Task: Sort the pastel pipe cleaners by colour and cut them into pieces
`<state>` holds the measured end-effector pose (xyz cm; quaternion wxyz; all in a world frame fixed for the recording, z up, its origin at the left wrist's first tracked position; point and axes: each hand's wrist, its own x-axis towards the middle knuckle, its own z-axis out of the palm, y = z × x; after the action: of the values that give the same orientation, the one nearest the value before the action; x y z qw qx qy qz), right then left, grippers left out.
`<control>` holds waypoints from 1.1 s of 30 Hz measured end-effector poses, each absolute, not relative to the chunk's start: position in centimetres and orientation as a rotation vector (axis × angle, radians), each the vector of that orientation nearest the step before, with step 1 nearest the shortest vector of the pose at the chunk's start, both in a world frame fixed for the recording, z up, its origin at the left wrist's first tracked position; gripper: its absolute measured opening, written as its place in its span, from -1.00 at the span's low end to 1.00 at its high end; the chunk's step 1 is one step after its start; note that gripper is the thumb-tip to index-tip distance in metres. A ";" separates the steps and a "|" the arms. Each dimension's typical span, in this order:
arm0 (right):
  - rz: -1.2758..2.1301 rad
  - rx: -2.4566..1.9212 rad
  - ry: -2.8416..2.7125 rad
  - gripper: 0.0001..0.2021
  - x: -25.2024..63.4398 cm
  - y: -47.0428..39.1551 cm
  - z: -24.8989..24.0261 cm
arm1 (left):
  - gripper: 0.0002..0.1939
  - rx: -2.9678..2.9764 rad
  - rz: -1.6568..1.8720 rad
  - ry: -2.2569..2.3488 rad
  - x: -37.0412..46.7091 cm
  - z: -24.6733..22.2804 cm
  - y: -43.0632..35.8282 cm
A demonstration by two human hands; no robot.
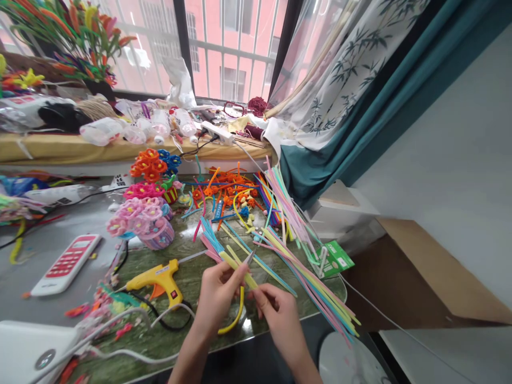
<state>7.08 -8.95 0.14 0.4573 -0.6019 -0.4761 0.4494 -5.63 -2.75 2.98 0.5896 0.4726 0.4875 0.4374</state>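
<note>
Near the table's front edge, my left hand pinches a short bundle of pale yellow pipe cleaners. The fingertips of my right hand are closed on the bundle's lower end. A pointed metal tip sticks out beside my left fingers; the rest of that tool is hidden. A darker yellow pipe cleaner curves down between my hands. Just beyond them lie blue pipe cleaners, and a long pastel bundle stretches to the right.
A yellow glue gun lies left of my hands, its cord looping nearby. Behind it stands a pot of pink flowers. A white remote is farther left. Orange pieces and a green card lie on the table.
</note>
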 end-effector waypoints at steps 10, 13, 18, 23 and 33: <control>1.443 -1.400 -1.045 -0.47 8.9 -9.5 -0.5 | -0.65 1.041 1.143 1.219 -8.0 4.1 -0.1; 1.406 -1.396 -1.016 -0.48 8.8 -9.4 -0.2 | -0.66 1.061 1.083 1.180 -7.3 3.9 -0.5; 1.400 -1.361 -1.026 -0.49 8.2 -9.2 -0.2 | -0.68 1.134 0.893 1.093 -5.8 2.7 -1.8; 1.393 -1.352 -1.011 -0.50 8.0 -9.3 -0.4 | -0.64 1.220 0.809 1.100 -5.6 1.7 -2.1; 1.230 -1.344 -0.861 -0.56 8.8 -9.5 -1.5 | -0.78 1.540 0.879 1.474 -7.4 1.3 -3.9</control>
<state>8.82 -9.54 -1.49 0.5337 -0.5641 -0.3611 0.5162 -7.41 -3.85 1.26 0.4059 0.6104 0.5842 0.3483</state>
